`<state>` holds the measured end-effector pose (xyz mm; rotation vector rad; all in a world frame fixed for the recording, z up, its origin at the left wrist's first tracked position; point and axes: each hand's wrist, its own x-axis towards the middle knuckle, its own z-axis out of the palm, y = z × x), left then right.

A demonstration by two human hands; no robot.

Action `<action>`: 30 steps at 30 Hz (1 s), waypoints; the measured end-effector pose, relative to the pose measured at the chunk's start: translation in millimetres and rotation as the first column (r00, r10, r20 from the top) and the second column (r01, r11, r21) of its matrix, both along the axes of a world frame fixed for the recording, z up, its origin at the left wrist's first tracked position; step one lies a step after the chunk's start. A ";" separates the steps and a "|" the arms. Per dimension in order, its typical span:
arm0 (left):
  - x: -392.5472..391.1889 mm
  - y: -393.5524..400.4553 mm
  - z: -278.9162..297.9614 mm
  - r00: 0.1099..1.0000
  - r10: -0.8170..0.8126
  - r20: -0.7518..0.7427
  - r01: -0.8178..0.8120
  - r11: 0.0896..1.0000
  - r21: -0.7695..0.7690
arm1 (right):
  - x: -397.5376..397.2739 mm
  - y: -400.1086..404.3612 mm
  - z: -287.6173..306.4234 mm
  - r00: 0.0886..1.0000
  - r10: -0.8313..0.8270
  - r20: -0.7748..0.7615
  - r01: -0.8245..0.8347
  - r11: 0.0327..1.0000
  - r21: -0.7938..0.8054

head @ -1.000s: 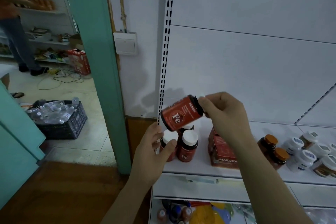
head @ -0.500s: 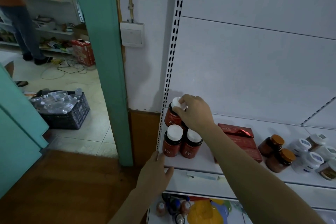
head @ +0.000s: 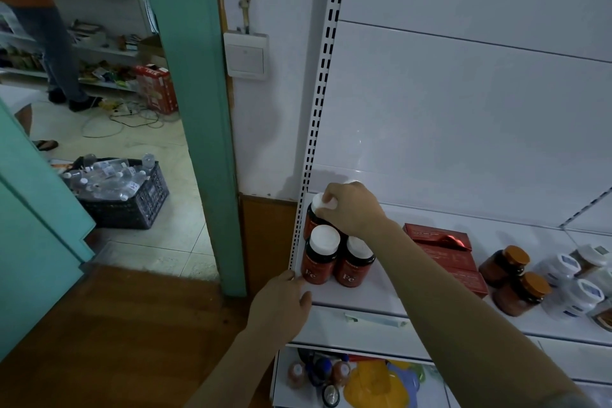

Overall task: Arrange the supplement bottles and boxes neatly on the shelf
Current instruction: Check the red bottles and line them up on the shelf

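Observation:
Three red "Fe" bottles with white caps stand at the left end of the white shelf (head: 371, 295). My right hand (head: 352, 209) grips the white cap of the back bottle (head: 313, 217), which stands upright behind the other two. The front left bottle (head: 320, 257) and front right bottle (head: 354, 263) stand side by side. My left hand (head: 281, 303) rests on the shelf's front left corner, fingers relaxed, holding nothing. Red boxes (head: 443, 250) lie stacked right of my right arm. Brown bottles with orange caps (head: 511, 276) and white bottles (head: 578, 281) stand farther right.
A slotted shelf upright (head: 319, 109) runs up the left side. A lower shelf holds small bottles and yellow packaging (head: 374, 381). Left, a green door frame (head: 198, 109) opens onto a room with a black crate of plastic bottles (head: 122, 192) and a standing person (head: 43, 26).
One second ago my right hand held the bottle tilted in the air while my left hand held a front bottle. Now that bottle stands at the back and my left hand rests on the shelf edge.

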<state>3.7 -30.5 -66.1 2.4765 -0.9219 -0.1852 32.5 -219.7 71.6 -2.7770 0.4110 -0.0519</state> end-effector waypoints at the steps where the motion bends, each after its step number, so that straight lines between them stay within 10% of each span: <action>1: 1.0 0.6 -0.4 1.000 -0.005 0.007 0.005 1.000 -0.005 | -1.6 -1.9 -0.6 1.000 0.020 0.021 -0.020 1.000 -0.011; 18: 0.4 0.6 2.8 0.998 0.000 0.058 -0.002 0.999 0.041 | -22.6 -24.2 6.7 0.980 -0.185 -0.070 0.183 0.982 -0.036; 30: -4.0 2.4 41.3 0.979 0.198 0.044 -0.201 0.976 0.081 | -71.4 -23.6 50.9 0.853 -0.230 0.469 0.205 0.973 0.105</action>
